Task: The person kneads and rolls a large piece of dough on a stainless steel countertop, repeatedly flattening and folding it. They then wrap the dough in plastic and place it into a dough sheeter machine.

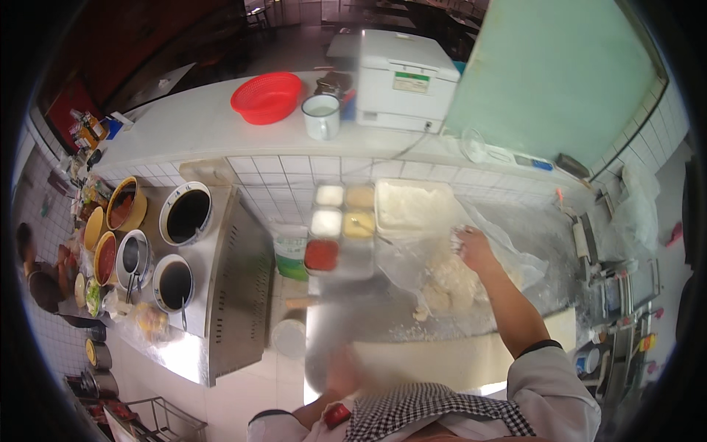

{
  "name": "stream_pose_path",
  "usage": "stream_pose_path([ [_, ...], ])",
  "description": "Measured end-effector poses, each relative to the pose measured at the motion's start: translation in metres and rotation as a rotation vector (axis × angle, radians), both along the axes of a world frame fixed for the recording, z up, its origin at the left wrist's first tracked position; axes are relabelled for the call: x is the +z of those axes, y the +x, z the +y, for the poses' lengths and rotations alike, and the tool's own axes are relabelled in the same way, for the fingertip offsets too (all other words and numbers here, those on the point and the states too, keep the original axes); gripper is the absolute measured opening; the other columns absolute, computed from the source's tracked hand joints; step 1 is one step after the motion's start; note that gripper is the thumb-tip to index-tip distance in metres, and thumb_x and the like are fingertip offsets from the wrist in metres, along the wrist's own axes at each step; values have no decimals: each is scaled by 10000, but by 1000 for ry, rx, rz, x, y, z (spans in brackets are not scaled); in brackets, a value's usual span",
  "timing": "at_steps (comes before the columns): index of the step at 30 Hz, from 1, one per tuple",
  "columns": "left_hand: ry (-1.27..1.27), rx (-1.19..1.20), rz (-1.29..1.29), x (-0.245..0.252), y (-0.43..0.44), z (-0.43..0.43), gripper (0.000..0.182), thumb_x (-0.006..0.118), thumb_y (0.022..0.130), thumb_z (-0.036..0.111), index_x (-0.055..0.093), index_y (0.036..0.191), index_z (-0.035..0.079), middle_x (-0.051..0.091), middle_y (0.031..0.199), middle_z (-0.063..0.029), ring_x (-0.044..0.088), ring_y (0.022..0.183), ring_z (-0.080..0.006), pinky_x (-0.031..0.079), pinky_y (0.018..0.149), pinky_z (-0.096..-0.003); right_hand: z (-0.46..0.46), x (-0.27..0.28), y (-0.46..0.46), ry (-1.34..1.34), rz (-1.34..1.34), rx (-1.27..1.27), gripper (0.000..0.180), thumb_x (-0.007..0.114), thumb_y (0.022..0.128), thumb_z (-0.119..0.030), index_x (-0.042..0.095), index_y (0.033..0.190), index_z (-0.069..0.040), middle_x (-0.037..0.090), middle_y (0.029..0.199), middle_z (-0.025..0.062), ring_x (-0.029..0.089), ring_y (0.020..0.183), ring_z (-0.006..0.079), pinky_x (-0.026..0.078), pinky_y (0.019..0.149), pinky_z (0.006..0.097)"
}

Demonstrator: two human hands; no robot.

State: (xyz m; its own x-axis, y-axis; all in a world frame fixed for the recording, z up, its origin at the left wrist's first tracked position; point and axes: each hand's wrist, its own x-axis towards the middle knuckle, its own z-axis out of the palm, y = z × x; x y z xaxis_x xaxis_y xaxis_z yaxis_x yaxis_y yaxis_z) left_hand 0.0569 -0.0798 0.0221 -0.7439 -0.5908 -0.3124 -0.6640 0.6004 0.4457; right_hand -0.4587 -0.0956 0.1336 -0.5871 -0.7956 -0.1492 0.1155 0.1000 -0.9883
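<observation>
My right hand [472, 248], floury at the curled fingertips, hovers above or touches a mass of pale dough [455, 282] on a steel worktable [348, 290]; contact cannot be made out. Clear plastic sheeting [522, 262] lies around the dough. Blurred by motion, my left hand [343, 370] is low over the near left of the table, beside a pale flat board [431, 356] along its front edge. Whether either hand holds anything is unclear. Behind the dough stands a white tub of flour [414, 204]. Crumbs of dough are scattered before the mass.
Left of the flour sit small tubs of white powder [330, 196], yellow contents [359, 224] and red powder [321, 255]. Bowls of dark liquid [189, 215] crowd a steel counter at left. A red basket [267, 98] and enamel mug [321, 117] top the ledge. Another person [47, 287] is far left.
</observation>
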Motion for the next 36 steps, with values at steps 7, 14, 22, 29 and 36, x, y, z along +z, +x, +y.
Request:
stream_pose_path([
  [7,74,91,239,-32,21,-4,766,626,951,251,296,1581,-33,315,1630,-268,253,1535,-423,160,1255,-570,309,29,19,1,-157,-541,124,563,1002,-144,634,1030,-46,625,954,64,647,786,182,529,614,279],
  [14,-430,229,153,-11,44,31,738,569,1009,360,338,1537,-101,290,1630,-299,217,1543,-451,149,1267,-547,334,-80,142,661,783,-29,206,598,991,-121,662,1051,65,715,966,162,717,840,281,573,753,426],
  [22,-75,-147,174,-2,-161,246,1047,678,868,603,270,1590,-37,184,1672,-298,121,1575,-429,64,1254,-627,413,-18,54,342,-82,-406,179,560,1024,-92,658,1042,57,712,927,141,731,745,229,625,676,342],
  [29,42,-406,350,-1,-298,292,878,652,916,489,351,1568,-15,279,1656,-246,198,1564,-386,115,1285,-492,485,-7,-6,362,46,-170,224,558,1044,-130,662,1119,54,715,924,112,726,757,202,616,693,325],
  [36,-430,-83,-196,9,-221,180,849,457,1019,602,237,1635,59,155,1699,-238,75,1585,-399,27,1270,-562,588,15,-67,307,-41,-424,266,536,1036,-108,630,1197,83,716,960,159,735,791,237,620,710,340],
])
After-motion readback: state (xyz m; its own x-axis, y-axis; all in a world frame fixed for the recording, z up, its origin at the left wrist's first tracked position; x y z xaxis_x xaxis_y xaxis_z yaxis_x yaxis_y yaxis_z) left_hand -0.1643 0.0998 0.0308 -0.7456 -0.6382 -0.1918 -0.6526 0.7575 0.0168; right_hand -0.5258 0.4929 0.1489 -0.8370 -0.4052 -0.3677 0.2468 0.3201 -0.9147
